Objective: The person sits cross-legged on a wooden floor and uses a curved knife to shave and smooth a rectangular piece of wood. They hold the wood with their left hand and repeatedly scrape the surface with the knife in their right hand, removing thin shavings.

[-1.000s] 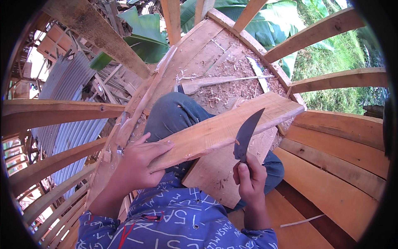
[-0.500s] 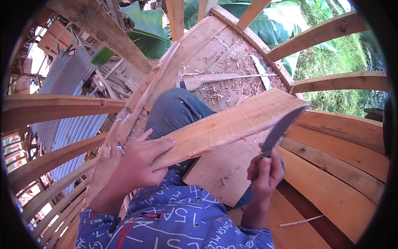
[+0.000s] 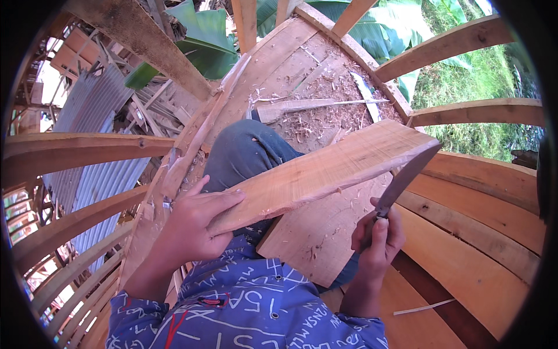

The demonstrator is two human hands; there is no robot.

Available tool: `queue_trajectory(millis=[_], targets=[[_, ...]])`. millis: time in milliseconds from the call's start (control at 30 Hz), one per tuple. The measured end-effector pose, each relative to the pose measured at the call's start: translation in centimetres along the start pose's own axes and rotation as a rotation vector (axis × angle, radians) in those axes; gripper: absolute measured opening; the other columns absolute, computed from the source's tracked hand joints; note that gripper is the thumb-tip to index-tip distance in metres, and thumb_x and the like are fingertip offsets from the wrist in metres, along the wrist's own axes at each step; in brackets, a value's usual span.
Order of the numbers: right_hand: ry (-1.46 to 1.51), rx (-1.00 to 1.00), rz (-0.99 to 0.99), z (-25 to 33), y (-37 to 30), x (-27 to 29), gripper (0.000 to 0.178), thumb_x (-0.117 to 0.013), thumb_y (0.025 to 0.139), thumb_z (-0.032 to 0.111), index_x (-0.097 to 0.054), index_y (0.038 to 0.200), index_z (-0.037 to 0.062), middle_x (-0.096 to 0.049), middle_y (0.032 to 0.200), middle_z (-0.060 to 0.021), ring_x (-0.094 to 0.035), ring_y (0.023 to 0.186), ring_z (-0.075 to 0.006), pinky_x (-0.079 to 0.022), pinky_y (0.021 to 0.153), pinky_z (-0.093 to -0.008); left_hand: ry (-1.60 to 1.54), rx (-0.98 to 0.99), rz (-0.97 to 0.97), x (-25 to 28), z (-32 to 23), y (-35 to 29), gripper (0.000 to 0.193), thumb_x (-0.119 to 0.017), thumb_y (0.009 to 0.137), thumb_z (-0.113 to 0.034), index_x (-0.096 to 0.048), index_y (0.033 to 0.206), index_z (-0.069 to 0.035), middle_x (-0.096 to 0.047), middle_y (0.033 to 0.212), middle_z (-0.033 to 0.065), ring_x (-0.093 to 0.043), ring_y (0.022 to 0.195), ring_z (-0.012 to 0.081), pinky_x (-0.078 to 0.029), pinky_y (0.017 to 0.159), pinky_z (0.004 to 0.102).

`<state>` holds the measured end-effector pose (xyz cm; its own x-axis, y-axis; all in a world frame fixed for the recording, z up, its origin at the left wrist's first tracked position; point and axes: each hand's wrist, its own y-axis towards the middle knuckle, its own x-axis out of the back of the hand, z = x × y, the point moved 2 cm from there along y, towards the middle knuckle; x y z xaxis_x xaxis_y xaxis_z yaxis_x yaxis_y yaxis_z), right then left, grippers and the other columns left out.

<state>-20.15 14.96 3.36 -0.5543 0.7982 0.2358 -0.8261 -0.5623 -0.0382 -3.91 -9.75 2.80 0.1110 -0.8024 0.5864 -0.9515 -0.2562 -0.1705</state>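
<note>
1. The plank (image 3: 325,168) lay slantwise over the person's lap, its left end nearer the body, its right end farther out; a ragged, pale edge faced the body.
2. The left hand (image 3: 200,224) was clamped on the plank's left end, fingers over the upper face.
3. The right hand (image 3: 378,235), on the body side of the plank's right end, was closed around the handle of a knife (image 3: 410,174). The dark blade's tip reached the plank's right corner; whether they touched, I could not tell.
4. Under the plank, toward the body, lay a broad board (image 3: 317,232); above it, open room separated the right hand from the plank's ragged edge.
5. Beyond the plank, shavings (image 3: 314,128) littered the floor around a tapering wooden piece (image 3: 290,109).
6. Upright ribs (image 3: 87,148) bounded the room left of the plank; side boards (image 3: 465,227) bounded it to the right.
7. Bodyward of the plank, the blue shirt (image 3: 250,302) bore white letters and numerals.
</note>
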Motion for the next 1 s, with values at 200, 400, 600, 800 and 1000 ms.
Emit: queue_trajectory(millis=[200,400,600,800,1000], targets=[[-0.071,0.048,0.074,-0.6,-0.6,-1.2,0.031,-0.044,0.101,0.02,-0.054,0.118,-0.0044,-0.048,0.058,-0.0006,-0.042,0.042,-0.0048,-0.032,0.041,-0.0202,0.027,-0.023,0.015,0.1,0.2,0.3,0.055,-0.065,0.059,-0.007,-0.067,0.114,-0.006,-0.07,0.105,0.0147,-0.067,0.101,0.0306,-0.032,0.109,0.0598],[0.115,-0.033,-0.207,0.0,-0.4,-0.3,0.028,-0.047,0.096,0.006,-0.055,0.12,-0.0065,-0.052,0.059,-0.0021,-0.045,0.047,-0.0055,-0.034,0.044,-0.0212,0.019,-0.034,-0.017,0.2,-0.2,0.4,0.054,-0.065,0.059,-0.008,-0.067,0.113,-0.006,-0.071,0.102,0.015,-0.068,0.099,0.031,-0.031,0.11,0.0588],[-0.097,-0.013,0.036,-0.6,-0.9,-2.1,0.027,-0.045,0.099,0.014,-0.056,0.116,-0.0045,-0.049,0.058,-0.0004,-0.044,0.043,-0.0049,-0.033,0.042,-0.021,0.023,0.009,0.03,0.4,-0.2,0.9,0.057,-0.062,0.056,-0.003,-0.067,0.113,-0.004,-0.072,0.101,0.0142,-0.068,0.1,0.0296,-0.027,0.113,0.057],[0.217,-0.058,-0.355,0.4,0.6,1.1,0.034,-0.043,0.102,0.024,-0.055,0.118,-0.0034,-0.049,0.059,-0.0016,-0.039,0.039,-0.0041,-0.027,0.036,-0.0181,0.019,-0.004,0.0,0.3,-0.3,0.6,0.053,-0.065,0.059,-0.007,-0.067,0.111,-0.005,-0.071,0.102,0.0159,-0.068,0.098,0.0312,-0.029,0.11,0.0592],[-0.021,-0.028,0.036,-0.3,0.0,-0.1,0.028,-0.05,0.097,0.012,-0.057,0.119,-0.0032,-0.053,0.063,-0.002,-0.047,0.049,-0.0068,-0.036,0.047,-0.0224,0.04,-0.011,0.015,0.2,0.1,0.5,0.051,-0.064,0.06,-0.007,-0.067,0.111,-0.004,-0.071,0.101,0.0158,-0.068,0.097,0.0313,-0.029,0.111,0.0589]])
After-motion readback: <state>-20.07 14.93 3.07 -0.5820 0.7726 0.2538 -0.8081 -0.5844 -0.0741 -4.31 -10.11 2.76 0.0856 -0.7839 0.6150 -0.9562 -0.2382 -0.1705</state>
